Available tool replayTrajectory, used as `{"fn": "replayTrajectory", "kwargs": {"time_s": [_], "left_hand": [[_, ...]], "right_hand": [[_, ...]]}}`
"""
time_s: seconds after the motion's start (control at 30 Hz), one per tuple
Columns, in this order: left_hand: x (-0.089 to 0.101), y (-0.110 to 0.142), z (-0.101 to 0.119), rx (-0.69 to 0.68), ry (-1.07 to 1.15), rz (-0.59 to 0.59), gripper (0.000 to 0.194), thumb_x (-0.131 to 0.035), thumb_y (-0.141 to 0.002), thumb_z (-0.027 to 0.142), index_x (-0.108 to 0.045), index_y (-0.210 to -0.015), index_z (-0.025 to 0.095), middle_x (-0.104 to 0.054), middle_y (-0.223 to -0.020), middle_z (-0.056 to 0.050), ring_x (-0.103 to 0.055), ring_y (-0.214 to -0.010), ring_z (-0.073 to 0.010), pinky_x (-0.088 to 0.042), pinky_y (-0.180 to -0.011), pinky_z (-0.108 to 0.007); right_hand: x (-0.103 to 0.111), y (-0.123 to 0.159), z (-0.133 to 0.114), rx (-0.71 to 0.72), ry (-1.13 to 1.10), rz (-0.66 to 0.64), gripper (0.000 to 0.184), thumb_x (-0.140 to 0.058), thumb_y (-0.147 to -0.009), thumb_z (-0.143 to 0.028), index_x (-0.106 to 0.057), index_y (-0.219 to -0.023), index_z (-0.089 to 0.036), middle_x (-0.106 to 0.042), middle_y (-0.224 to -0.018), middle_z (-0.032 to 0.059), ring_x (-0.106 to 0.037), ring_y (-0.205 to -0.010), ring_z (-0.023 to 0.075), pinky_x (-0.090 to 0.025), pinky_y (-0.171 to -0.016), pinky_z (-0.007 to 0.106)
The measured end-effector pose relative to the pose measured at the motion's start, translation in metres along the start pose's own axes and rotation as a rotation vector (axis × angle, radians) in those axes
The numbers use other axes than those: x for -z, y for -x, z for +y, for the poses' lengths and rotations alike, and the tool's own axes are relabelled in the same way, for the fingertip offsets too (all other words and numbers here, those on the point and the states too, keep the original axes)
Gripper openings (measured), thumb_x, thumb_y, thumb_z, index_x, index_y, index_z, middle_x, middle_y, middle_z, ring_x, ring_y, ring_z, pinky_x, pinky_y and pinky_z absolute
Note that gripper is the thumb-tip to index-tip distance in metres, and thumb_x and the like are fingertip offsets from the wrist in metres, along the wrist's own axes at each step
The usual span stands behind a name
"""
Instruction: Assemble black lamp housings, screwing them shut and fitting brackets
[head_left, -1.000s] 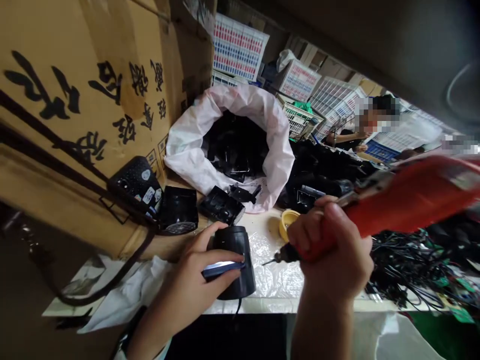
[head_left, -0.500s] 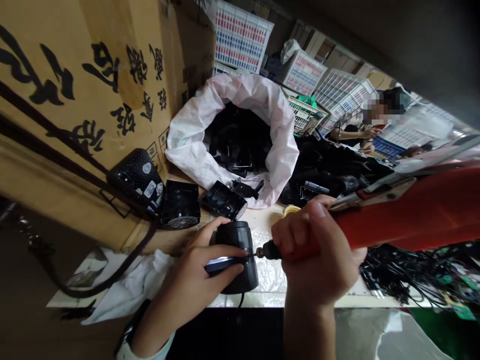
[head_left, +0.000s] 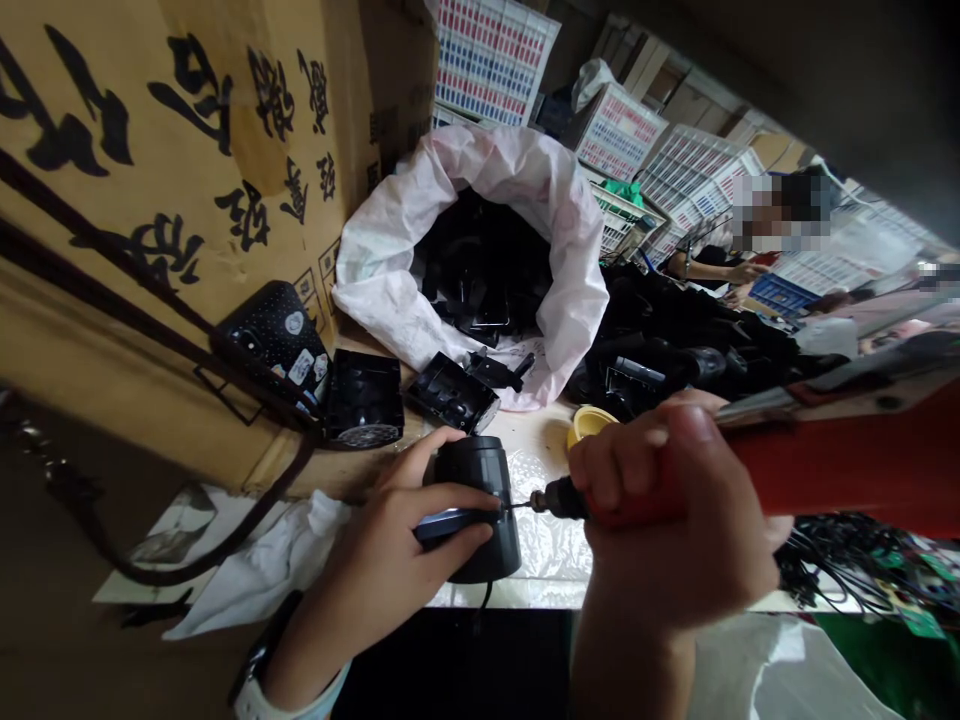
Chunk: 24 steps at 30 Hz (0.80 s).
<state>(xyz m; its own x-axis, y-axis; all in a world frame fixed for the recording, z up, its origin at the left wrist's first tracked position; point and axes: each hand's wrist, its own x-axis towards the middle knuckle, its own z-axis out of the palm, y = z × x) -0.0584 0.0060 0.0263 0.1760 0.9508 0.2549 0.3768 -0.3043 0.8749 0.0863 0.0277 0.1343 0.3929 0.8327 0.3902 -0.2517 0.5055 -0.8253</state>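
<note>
My left hand (head_left: 382,560) grips a black cylindrical plastic housing (head_left: 480,470) upright on a clear plastic sheet (head_left: 551,545), with a blue strip (head_left: 450,523) lying under my fingers against it. My right hand (head_left: 667,520) holds a red electric screwdriver (head_left: 847,470). Its metal bit (head_left: 525,505) reaches the housing's side just beside my left fingers. A thin black cable hangs from the housing's lower end.
A white sack (head_left: 375,290) of black plastic parts stands behind, with loose black housings (head_left: 364,400) and a round yellow dish (head_left: 589,425) nearby. Tangled cables (head_left: 847,555) lie right. A printed cardboard box (head_left: 187,180) walls the left. A co-worker (head_left: 720,265) sits beyond white crates (head_left: 491,60).
The screwdriver bit has moved from beside the housing to its side, next to my left fingers. The head view has shifted slightly, and the left hand's grip looks unchanged.
</note>
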Motion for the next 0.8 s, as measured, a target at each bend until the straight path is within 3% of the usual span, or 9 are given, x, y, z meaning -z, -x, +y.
{"fn": "replayTrajectory", "kwargs": {"time_s": [0.2, 0.33, 0.47, 0.63, 0.8], "left_hand": [[0.000, 0.008, 0.015, -0.021, -0.015, 0.037, 0.029, -0.076, -0.078, 0.043, -0.069, -0.107, 0.040, -0.034, -0.155, 0.002, -0.039, -0.139, -0.0340, -0.036, -0.114, -0.062], [-0.005, 0.008, 0.024, -0.094, -0.038, 0.118, 0.011, -0.066, -0.090, 0.032, -0.068, -0.099, 0.038, -0.036, -0.152, 0.008, -0.040, -0.139, -0.0244, -0.036, -0.116, -0.049], [-0.009, 0.006, 0.025, -0.130, -0.020, 0.165, 0.013, -0.064, -0.092, 0.025, -0.067, -0.098, 0.037, -0.038, -0.150, 0.009, -0.042, -0.137, -0.0210, -0.036, -0.115, -0.042], [-0.011, 0.006, 0.026, -0.193, -0.057, 0.234, 0.014, -0.066, -0.091, 0.021, -0.067, -0.097, 0.034, -0.042, -0.146, 0.005, -0.044, -0.135, -0.0219, -0.036, -0.113, -0.042], [-0.012, 0.006, 0.030, -0.225, -0.138, 0.254, 0.015, -0.067, -0.090, 0.018, -0.066, -0.097, 0.032, -0.042, -0.145, 0.003, -0.042, -0.136, -0.0242, -0.037, -0.113, -0.048]], "right_hand": [[0.002, 0.001, -0.015, 0.005, -0.023, -0.057, 0.008, -0.058, -0.087, -0.022, -0.059, -0.080, -0.020, -0.041, -0.049, -0.0083, -0.038, -0.036, 0.0070, -0.037, -0.039, 0.022], [0.011, 0.000, -0.024, -0.019, -0.011, -0.125, 0.007, -0.057, -0.090, -0.023, -0.061, -0.084, -0.022, -0.042, -0.048, -0.0080, -0.039, -0.036, 0.0079, -0.040, -0.041, 0.023], [0.019, -0.001, -0.028, 0.012, 0.020, -0.274, 0.006, -0.060, -0.090, -0.029, -0.063, -0.089, -0.024, -0.045, -0.048, -0.0078, -0.041, -0.036, 0.0096, -0.041, -0.041, 0.025], [0.016, 0.003, -0.028, 0.000, 0.030, -0.115, 0.008, -0.055, -0.093, -0.026, -0.060, -0.087, -0.023, -0.040, -0.049, -0.0083, -0.037, -0.037, 0.0091, -0.037, -0.041, 0.023], [0.028, -0.004, -0.025, 0.021, 0.021, -0.310, 0.008, -0.061, -0.091, -0.031, -0.063, -0.090, -0.024, -0.046, -0.049, -0.0072, -0.041, -0.036, 0.0101, -0.037, -0.040, 0.024]]}}
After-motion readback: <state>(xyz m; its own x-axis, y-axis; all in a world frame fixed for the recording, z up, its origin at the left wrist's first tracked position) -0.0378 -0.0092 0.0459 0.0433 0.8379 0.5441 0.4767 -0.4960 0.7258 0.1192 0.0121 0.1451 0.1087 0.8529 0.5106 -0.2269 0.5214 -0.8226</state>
